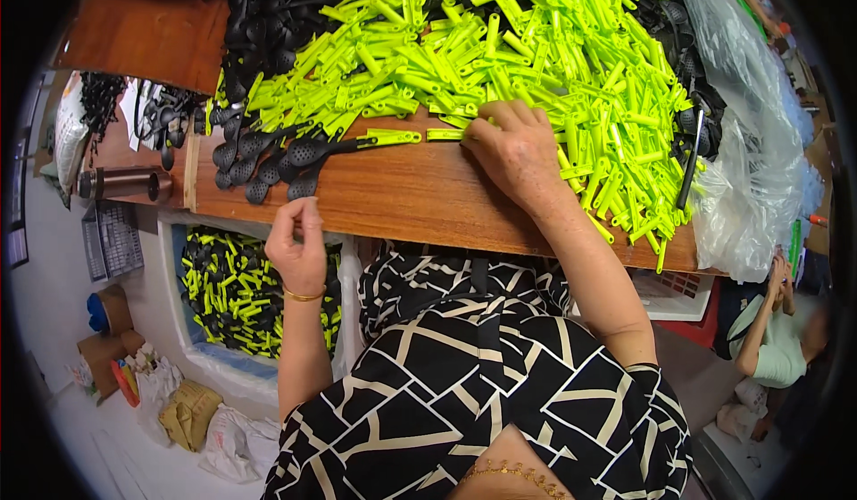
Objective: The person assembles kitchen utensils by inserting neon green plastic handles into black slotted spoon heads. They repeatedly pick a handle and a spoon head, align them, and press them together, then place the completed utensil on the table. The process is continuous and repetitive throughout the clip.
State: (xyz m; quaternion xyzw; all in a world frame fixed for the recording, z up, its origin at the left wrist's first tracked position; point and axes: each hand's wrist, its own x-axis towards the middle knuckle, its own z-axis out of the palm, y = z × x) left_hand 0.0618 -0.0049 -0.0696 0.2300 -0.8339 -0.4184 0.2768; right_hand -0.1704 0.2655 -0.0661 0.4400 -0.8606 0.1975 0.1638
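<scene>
Brown wooden tabletop (411,201) crosses the view, with a bin (173,286) of green-and-black utensils (241,295) below its edge at eight o'clock; at nine, the left hand (297,245) has its fingers curled just beside black perforated spoons (268,161) at ten, any grip impossible to tell; at one, the right hand (515,147) bends its fingers at a green handle (444,134) lying at twelve, its hold unclear; beyond, loose green handles (482,62) lie heaped

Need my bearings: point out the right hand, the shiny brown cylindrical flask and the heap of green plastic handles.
Right hand (516,149), head view: back of the hand.
Shiny brown cylindrical flask (125,184), head view: side.
Heap of green plastic handles (536,76), head view: its middle.
</scene>
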